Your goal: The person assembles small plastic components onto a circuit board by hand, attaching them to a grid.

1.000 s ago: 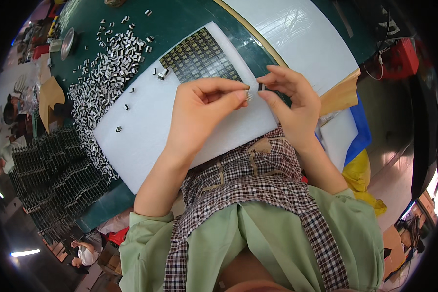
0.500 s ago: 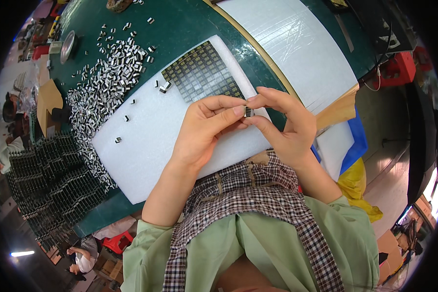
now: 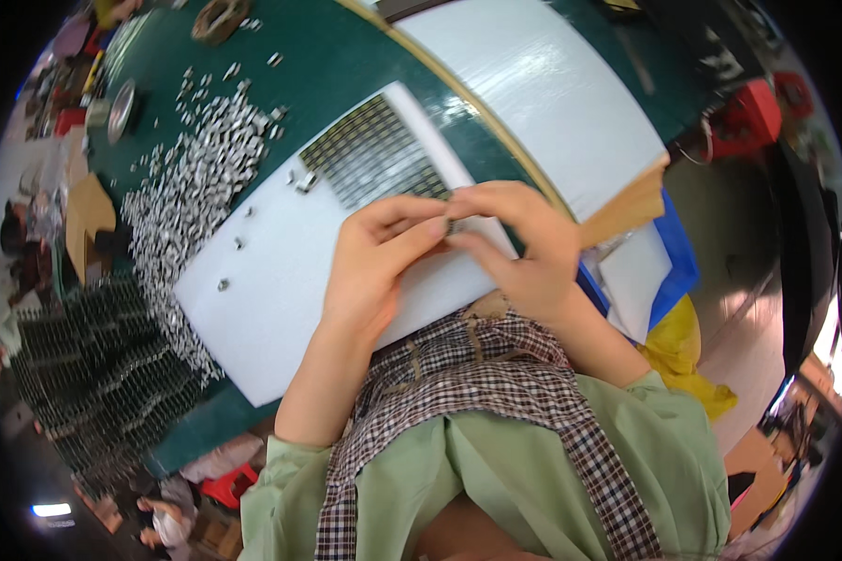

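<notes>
My left hand (image 3: 370,257) and my right hand (image 3: 529,245) meet over the near edge of a white foam sheet (image 3: 281,318). Pinched between their fingertips is a small dark piece (image 3: 450,227), mostly covered by fingers and blurred. Just beyond my hands, a dark panel (image 3: 370,154) with a gold grid pattern lies on the foam. A few small silver metal pieces (image 3: 306,181) rest to the panel's left, and single ones are scattered farther left on the foam.
A big heap of silver metal pieces (image 3: 201,159) covers the green table (image 3: 318,47) at left. Stacked dark strips (image 3: 94,365) sit at near left. A metal bowl (image 3: 122,110) stands at far left. Rightward are a white sheet (image 3: 533,84), a blue bin (image 3: 678,257) and a yellow bag (image 3: 678,346).
Both hands have shifted slightly left in the view, still pinching the small dark piece together. The whole scene has moved a little with the head, and the picture is now blurrier.
</notes>
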Tool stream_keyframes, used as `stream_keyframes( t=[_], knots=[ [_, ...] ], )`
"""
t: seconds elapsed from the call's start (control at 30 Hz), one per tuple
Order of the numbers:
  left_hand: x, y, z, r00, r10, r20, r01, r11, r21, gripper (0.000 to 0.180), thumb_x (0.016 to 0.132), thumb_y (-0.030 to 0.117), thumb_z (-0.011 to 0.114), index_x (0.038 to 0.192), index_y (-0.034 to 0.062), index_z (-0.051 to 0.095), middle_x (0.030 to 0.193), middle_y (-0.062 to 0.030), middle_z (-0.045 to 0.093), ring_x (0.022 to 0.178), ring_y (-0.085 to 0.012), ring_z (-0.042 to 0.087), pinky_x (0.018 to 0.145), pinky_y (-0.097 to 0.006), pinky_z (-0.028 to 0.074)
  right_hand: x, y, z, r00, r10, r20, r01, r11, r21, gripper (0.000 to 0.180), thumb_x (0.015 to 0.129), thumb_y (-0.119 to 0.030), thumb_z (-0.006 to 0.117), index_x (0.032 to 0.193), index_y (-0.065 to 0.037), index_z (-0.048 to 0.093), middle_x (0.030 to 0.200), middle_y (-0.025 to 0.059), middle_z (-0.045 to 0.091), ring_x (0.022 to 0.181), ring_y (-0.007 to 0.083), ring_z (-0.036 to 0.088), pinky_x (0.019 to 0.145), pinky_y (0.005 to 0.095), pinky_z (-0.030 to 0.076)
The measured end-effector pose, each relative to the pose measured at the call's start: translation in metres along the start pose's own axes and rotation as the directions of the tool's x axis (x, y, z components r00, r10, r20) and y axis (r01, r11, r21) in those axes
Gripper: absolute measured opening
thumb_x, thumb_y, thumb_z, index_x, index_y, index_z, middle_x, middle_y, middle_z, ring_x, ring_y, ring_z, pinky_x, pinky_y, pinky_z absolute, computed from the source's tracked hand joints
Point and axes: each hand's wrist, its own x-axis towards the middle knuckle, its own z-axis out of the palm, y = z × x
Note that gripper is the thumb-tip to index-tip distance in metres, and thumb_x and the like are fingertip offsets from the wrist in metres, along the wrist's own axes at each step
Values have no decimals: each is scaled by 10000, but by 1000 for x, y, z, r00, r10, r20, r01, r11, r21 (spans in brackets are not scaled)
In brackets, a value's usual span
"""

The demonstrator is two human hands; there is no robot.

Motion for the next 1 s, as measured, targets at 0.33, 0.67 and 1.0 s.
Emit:
stream_keyframes(
  t=[0.33,0.67,1.0],
  knots=[
    [-32,63,-122,697,685,-211,-134,414,900,296,798,-6,581,1094,-5,583,1129,-138,539,876,-174,603,740,-275,487,-19,-73,-69,944,8,331,-310,370,876,111,799,-101,623,841,-1,644,710,57,614,570,110,545,525,228,421],
    [-46,62,-47,599,773,209,0,-261,965,354,769,125,637,1116,79,584,1194,-174,497,1134,-343,444,966,-405,339,10,-196,-11,623,-762,-175,781,616,99,392,521,-176,580,897,-167,692,625,-48,530,444,84,419,371,206,291],
    [-111,38,-43,584,789,190,12,-242,970,330,797,185,609,1114,104,566,1206,-134,467,1133,-307,436,982,-540,249,-28,-286,-8,704,-605,373,494,794,354,231,640,-192,766,840,-105,691,535,-23,467,413,76,439,370,170,256]
  ],
)
